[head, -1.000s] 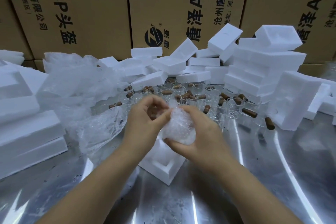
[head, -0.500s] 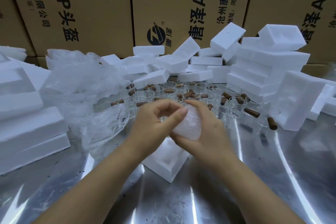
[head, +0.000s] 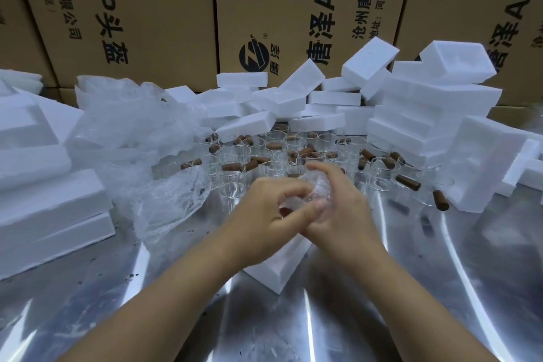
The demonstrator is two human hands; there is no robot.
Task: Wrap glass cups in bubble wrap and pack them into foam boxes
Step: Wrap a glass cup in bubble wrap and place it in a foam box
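Observation:
Both hands meet over the middle of the table around one bubble-wrapped glass cup (head: 318,189). My left hand (head: 270,209) curls its fingers over the bundle's left side. My right hand (head: 340,209) cups it from the right, fingers arched over the top. Most of the bundle is hidden between the hands. Directly below them lies an open white foam box (head: 273,270), partly covered by my wrists. Behind the hands stand several bare glass cups (head: 235,164) with brown cork stoppers (head: 408,182) scattered among them.
A heap of loose bubble wrap (head: 132,138) lies at the left. Stacks of foam boxes (head: 426,114) fill the back and right, and larger foam pieces (head: 44,191) sit at the far left. Cardboard cartons (head: 147,15) form the back wall. The metal table (head: 440,273) is shiny.
The hands have turned the bundle and closed in on it, so less bubble wrap shows. They also shifted slightly away from me, above the foam box.

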